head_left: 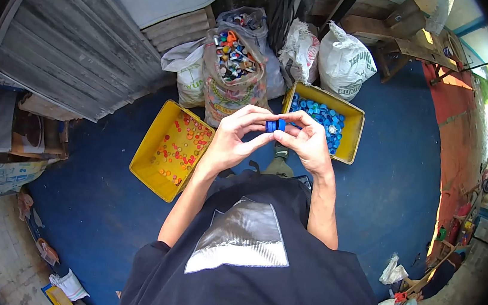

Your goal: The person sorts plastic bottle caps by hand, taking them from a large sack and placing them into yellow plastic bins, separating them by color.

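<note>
Two blue bottle caps [271, 126] are held side by side between my hands, in front of my chest. My left hand [238, 137] pinches them from the left with thumb and fingers. From the other side my right hand [308, 143] grips them the same way, fingertips at the caps' edge. Behind the right hand stands a yellow crate [351, 137] with many blue caps [319, 113] in it. Another yellow crate [150, 157], nearest to my left hand, has red and orange caps [181, 145] scattered over its bottom.
An open sack of mixed caps [233, 88] stands between the crates at the back. White sacks [346, 62] lean beyond the right crate. The floor [94, 196] is blue. Corrugated metal sheeting [76, 37] is at left, a wooden bench [412, 49] at back right.
</note>
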